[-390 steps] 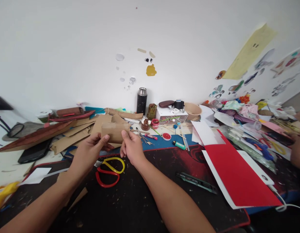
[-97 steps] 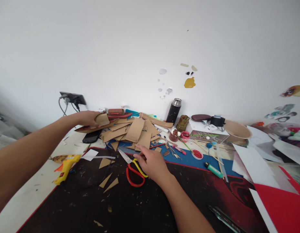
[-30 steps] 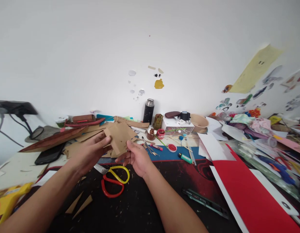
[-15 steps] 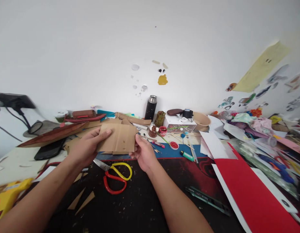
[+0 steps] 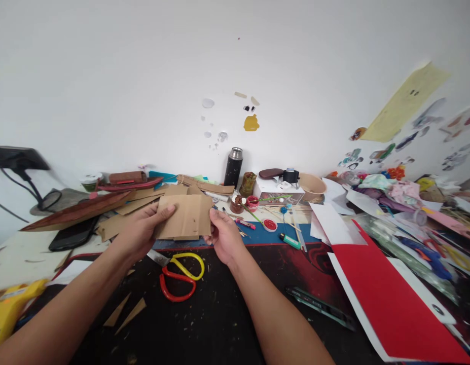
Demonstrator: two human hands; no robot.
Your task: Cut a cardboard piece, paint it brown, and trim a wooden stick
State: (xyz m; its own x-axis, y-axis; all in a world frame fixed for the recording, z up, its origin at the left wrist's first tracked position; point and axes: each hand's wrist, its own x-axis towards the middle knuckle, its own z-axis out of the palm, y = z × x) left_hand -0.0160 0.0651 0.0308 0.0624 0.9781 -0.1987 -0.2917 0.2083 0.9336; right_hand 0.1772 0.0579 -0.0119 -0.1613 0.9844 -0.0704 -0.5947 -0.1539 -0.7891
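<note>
The cardboard piece is plain brown and roughly rectangular, with upright creases near its middle and small dark marks toward its right side. It is held up over the back part of the table, between the two grips. One such piece is in hand; one pair of scissors, with one yellow and one red handle, lies just below the grips, and two narrow cardboard slivers lie below the left grip. The left hand pinches the left edge, thumb on the front; the right hand pinches the right edge, both forearms reaching forward and inward.

Scissors before cardboard piece.
</note>
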